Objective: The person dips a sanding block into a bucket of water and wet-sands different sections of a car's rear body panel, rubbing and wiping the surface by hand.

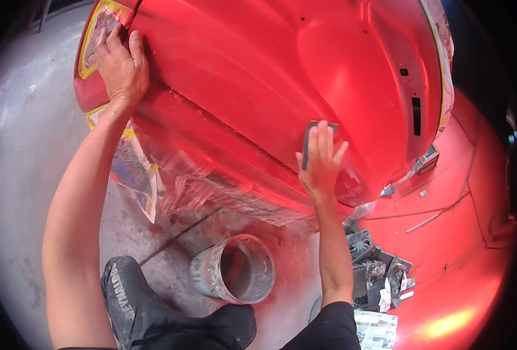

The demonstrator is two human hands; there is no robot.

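Note:
A large red car body panel (235, 64) fills the upper middle of the view. My left hand (121, 67) rests on its left end with the fingers spread, beside a paper-covered patch (99, 35) edged with yellow tape. Lower on the panel, my right hand (321, 160) presses a dark flat pad (312, 140) against the red surface. The pad shows above and left of the fingers; the rest is hidden under the hand. Plastic film (182, 175) and taped newspaper (136, 169) hang from the panel's near edge.
A dirty bucket (264, 256) with murky liquid stands on the floor below the panel. Dark car parts (378, 274) and a newspaper sheet (377, 328) lie at the lower right. A thin white rod (423, 223) lies on the floor. My knees are at the bottom.

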